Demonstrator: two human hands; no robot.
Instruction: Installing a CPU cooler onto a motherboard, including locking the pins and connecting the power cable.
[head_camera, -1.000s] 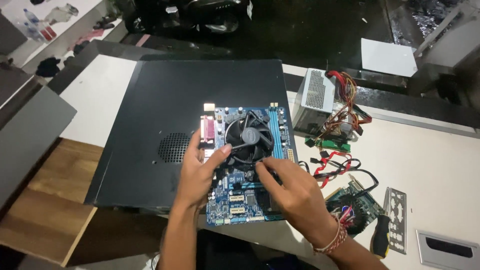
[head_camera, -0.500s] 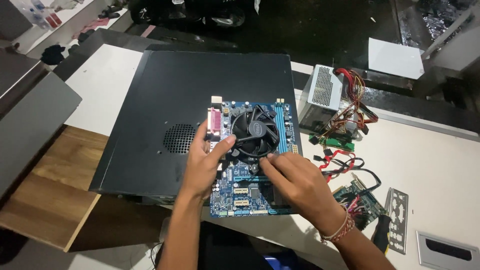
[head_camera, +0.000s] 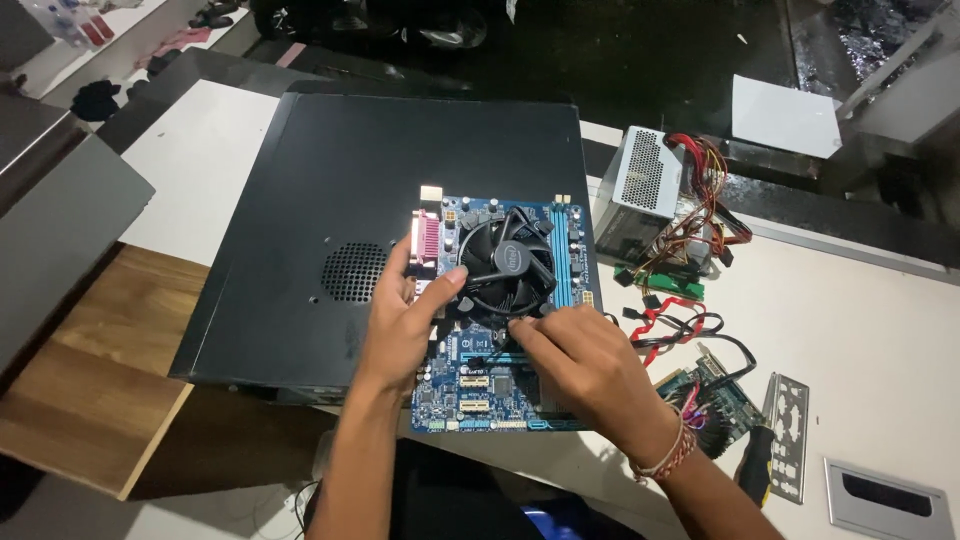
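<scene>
Hands unmoved: left hand (head_camera: 405, 320) pinches cooler (head_camera: 507, 262) rim, right hand (head_camera: 585, 362) fingertips press near edge; board (head_camera: 470, 385) stiff, fragile—hold edges.

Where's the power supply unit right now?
In the head view, the silver power supply unit sits on the white table, right of the black computer case, its cable bundle beside it.

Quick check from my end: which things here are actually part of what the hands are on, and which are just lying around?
In hand:
- blue motherboard
- black cooler fan, left hand at its edge, right hand at its lower rim
- black computer case under the board

Lying about:
- power supply with its wires
- red cables
- small green card
- metal port plate
- screwdriver
</scene>
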